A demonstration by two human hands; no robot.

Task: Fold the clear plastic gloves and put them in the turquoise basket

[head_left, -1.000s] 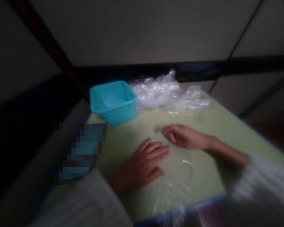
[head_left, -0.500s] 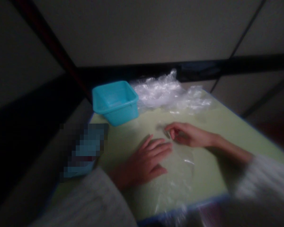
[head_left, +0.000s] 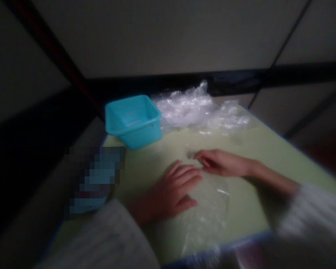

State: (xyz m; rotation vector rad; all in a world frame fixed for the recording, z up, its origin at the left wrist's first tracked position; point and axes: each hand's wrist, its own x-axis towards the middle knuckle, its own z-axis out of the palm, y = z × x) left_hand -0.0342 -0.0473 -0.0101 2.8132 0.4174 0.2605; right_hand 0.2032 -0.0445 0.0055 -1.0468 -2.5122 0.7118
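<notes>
My left hand lies palm down on a clear plastic bag, its fingers stretched out and slightly apart. The bag is spread on the yellow-green tabletop and hangs over the near edge. Just beyond the left fingertips, my right hand rests low over the table with its fingers curled together at the far end of the bag. Whatever is between those fingers, if anything, is too blurred to make out. A dark shadow lies beside the right fingertips.
A turquoise plastic basket stands at the back left. Crumpled clear plastic bags are heaped beside it along the back. A pixelated bluish object lies at the left edge. A pale wall panel rises behind the table.
My right hand has come down and slightly nearer, and its fingers have closed together. My left hand stays in place on the bag. The view has shifted slightly.
</notes>
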